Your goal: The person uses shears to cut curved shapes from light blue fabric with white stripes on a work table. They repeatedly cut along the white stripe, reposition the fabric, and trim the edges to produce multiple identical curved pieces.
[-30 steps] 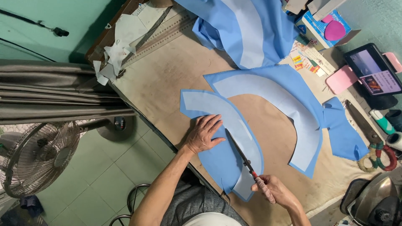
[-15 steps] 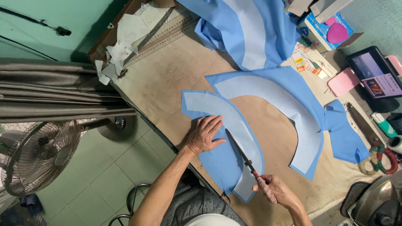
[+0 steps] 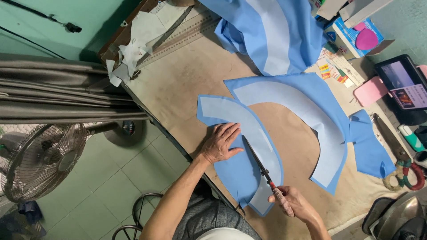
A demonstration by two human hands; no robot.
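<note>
Scissors [image 3: 260,161] in the right hand [image 3: 296,205], grip closed tight around the wrapped handle, blades pointing away from the body along the inner edge of a pale curved pattern piece [image 3: 249,129]. Pattern piece lies on blue cloth [image 3: 235,171] spread flat on the bench [image 3: 187,75]. Blades rest on the cloth just beyond the grip; I cannot tell whether they are parted or shut.

Left hand [image 3: 221,143] lies palm down, fingers spread, grip open and holding nothing, pressing cloth and pattern just left of the blades. Fingertips nearly touch the blade line.

Beyond the right grip and to its right: a 2nd, larger curved pattern piece [image 3: 307,120] on more blue cloth, well apart from the scissors. Farther off, a heap of blue and white fabric [image 3: 271,31] at the far bench edge.

Right of the grip, near the bench's right side: a 2nd pair of shears [image 3: 391,140] with wrapped loops, a pink pad [image 3: 370,91], a tablet [image 3: 402,82].

Left of the left hand, off the bench: paper scraps [image 3: 129,58], a floor fan [image 3: 42,162], green tiled floor [image 3: 89,204].
</note>
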